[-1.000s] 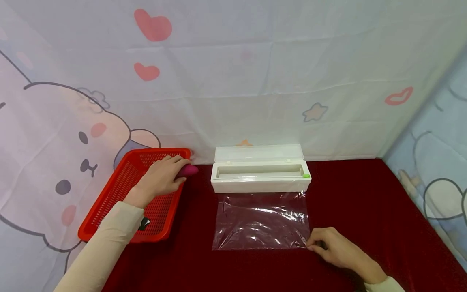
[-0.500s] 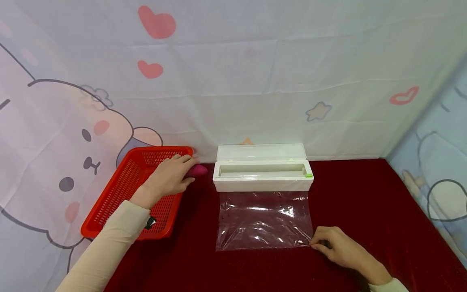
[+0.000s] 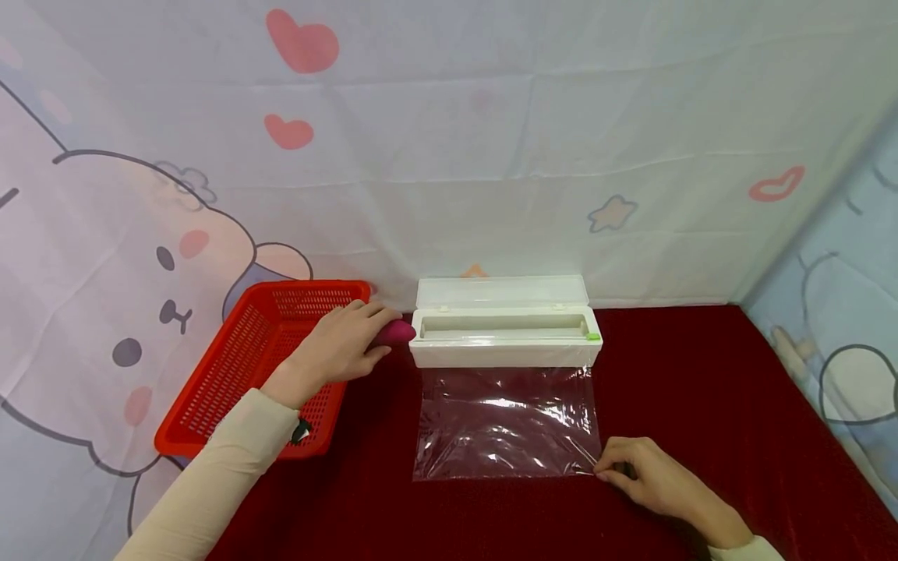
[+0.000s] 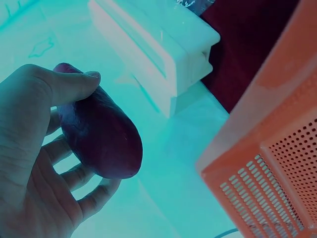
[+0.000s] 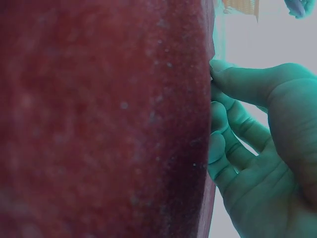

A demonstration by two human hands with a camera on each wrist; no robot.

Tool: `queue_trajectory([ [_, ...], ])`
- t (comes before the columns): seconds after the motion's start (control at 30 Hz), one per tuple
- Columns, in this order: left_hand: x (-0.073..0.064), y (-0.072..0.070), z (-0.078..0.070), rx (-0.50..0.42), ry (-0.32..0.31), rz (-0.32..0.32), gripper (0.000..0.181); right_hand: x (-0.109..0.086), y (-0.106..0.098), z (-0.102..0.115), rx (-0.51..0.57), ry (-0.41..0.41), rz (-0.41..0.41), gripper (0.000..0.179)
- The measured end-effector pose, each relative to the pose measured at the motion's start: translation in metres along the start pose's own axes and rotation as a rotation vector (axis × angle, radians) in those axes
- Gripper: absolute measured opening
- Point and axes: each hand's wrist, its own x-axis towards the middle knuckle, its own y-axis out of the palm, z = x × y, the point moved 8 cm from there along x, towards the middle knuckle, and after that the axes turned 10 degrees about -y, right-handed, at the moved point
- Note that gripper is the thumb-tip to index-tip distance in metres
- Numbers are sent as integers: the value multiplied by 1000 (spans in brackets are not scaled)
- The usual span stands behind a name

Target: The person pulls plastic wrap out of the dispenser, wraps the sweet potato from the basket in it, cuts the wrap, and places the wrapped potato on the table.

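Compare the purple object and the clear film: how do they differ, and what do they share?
Look: the purple object is opaque; the clear film is see-through and glossy.
Shape: the purple object is plump and rounded; the clear film is a thin sheet.
Hold: the left hand grips the purple object; the right hand pinches a corner of the clear film.
Shared: each is held by one hand.
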Motion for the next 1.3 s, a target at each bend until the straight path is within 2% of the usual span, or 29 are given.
queue_trajectory([
  [0.23,2,-2,-12,-24,14,-11,52,-3,0,0,-4,6,-12,13],
  [0.63,4,-3,-29,4,66,-29,45,-5,0,-5,-22,91,1,11],
  [0.9,8,-3,-40,-8,89,-16,45,-4,0,-2,-45,87,-14,15],
  [1.3,14,-5,-60,-28,138,-40,40,-4,3,-2,-40,111,-7,15],
])
